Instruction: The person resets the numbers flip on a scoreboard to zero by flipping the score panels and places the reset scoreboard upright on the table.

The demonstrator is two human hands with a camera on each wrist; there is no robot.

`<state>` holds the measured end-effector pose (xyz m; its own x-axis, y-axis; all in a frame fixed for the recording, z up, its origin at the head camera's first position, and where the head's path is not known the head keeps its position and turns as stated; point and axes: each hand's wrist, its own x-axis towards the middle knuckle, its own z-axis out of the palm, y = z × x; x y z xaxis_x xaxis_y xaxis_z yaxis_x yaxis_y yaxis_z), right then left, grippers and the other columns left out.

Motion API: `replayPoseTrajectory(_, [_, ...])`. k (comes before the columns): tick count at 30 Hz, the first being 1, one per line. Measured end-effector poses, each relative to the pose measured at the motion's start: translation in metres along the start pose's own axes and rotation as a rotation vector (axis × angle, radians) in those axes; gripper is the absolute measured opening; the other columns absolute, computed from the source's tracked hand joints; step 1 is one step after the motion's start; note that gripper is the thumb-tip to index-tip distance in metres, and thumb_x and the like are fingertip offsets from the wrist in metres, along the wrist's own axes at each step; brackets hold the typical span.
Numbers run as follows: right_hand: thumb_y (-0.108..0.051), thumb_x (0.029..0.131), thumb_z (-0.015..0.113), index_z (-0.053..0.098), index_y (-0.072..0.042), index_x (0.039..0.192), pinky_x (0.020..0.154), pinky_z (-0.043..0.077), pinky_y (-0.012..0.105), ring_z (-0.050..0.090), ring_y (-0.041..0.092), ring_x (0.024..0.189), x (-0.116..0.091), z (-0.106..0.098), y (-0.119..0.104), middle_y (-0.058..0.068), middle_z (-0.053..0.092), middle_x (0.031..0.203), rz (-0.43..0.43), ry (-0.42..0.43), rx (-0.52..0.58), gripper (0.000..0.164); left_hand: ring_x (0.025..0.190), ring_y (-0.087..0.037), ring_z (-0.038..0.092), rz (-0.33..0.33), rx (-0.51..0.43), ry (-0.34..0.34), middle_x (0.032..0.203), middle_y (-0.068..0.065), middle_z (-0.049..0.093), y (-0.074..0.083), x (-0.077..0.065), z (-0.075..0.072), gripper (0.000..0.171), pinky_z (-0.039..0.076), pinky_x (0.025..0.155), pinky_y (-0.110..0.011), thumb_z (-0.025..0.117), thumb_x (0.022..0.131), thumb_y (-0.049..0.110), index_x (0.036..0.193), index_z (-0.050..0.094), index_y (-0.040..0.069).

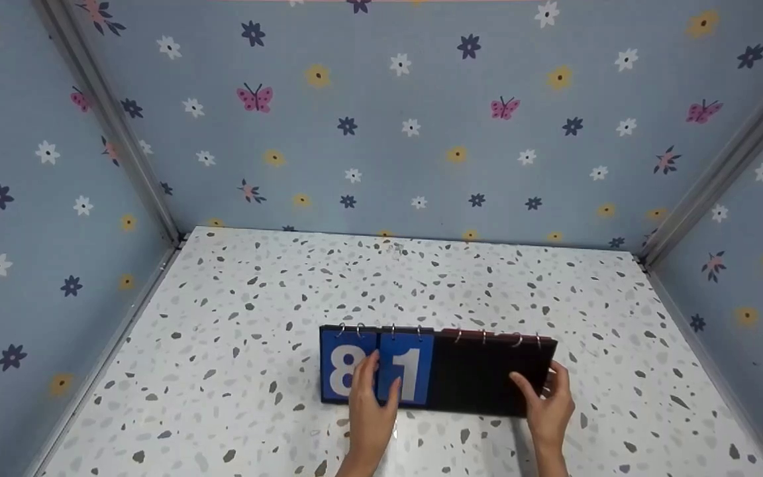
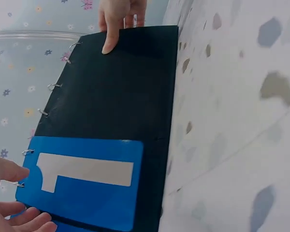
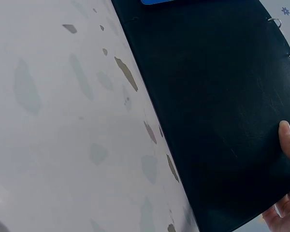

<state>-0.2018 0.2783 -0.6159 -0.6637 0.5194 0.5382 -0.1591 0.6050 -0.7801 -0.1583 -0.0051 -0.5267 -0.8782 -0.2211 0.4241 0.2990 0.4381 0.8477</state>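
Observation:
A black flip scoreboard (image 1: pixel 474 374) stands tilted on the table, with ring-bound cards along its top edge. Its left half shows a blue card with a white 8 (image 1: pixel 327 338) and a blue card with a white 1 (image 1: pixel 410 364); the right half is plain black. My right hand (image 1: pixel 550 407) grips the right end, thumb on the front face and fingers behind, as the right wrist view also shows. In front of the blue cards is my left hand (image 1: pixel 371 414), partly covering the 8. Its fingers (image 2: pixel 34 222) are extended and apart beside the 1 card.
The speckled white tabletop (image 1: pixel 255 285) spreads around the scoreboard. Blue flowered panels (image 1: pixel 381 132) wall it at the back and on both sides, with grey metal posts (image 1: pixel 110 119) at the corners. Metal rings (image 1: pixel 484 336) stick up along the board's top.

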Motion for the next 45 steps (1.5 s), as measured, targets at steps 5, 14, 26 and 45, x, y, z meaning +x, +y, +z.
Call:
replayPoseTrajectory(5, [-0.027,0.063,0.083,0.055,-0.015,0.110,0.058,0.043,0.012,0.057,0.006,0.066,0.000,0.000,0.002,-0.004,0.061,0.079,-0.007,0.005,0.005,0.055,0.097,-0.026,0.053,-0.078,-0.034,0.009,0.111,-0.014,0.051,-0.005,-0.002,0.006,0.046,0.046,0.079,-0.039,0.070,0.079,0.008,0.117,0.048,-0.005])
replayPoseTrajectory(14, [-0.024,0.063,0.083,0.055,-0.013,0.110,0.058,0.044,0.012,0.057,0.005,0.067,0.001,-0.002,-0.006,-0.001,0.063,0.079,-0.033,-0.001,0.020,0.055,0.066,-0.013,0.054,-0.244,-0.182,0.019,0.077,-0.002,0.056,-0.016,0.006,0.009,0.024,0.046,0.059,-0.025,0.075,0.072,0.012,0.085,0.057,0.002])
replayPoseTrajectory(26, [-0.027,0.065,0.081,0.054,-0.014,0.111,0.059,0.045,0.013,0.058,0.006,0.070,0.000,-0.004,-0.011,0.001,0.064,0.082,-0.010,-0.021,-0.016,0.055,0.064,-0.012,0.056,-0.346,-0.240,-0.071,0.068,-0.001,0.062,0.003,0.008,-0.008,0.027,0.047,0.059,-0.022,0.073,0.074,0.007,0.092,0.053,0.002])
replayPoseTrajectory(45, [-0.020,0.064,0.083,0.055,-0.010,0.109,0.059,0.043,0.011,0.057,0.004,0.068,0.000,-0.005,-0.018,0.004,0.063,0.079,0.001,-0.007,0.006,0.054,0.088,-0.018,0.059,-0.041,-0.564,-0.154,0.099,-0.019,0.062,0.024,0.023,-0.037,0.024,0.049,0.075,-0.026,0.039,0.090,-0.010,0.101,0.060,-0.010])
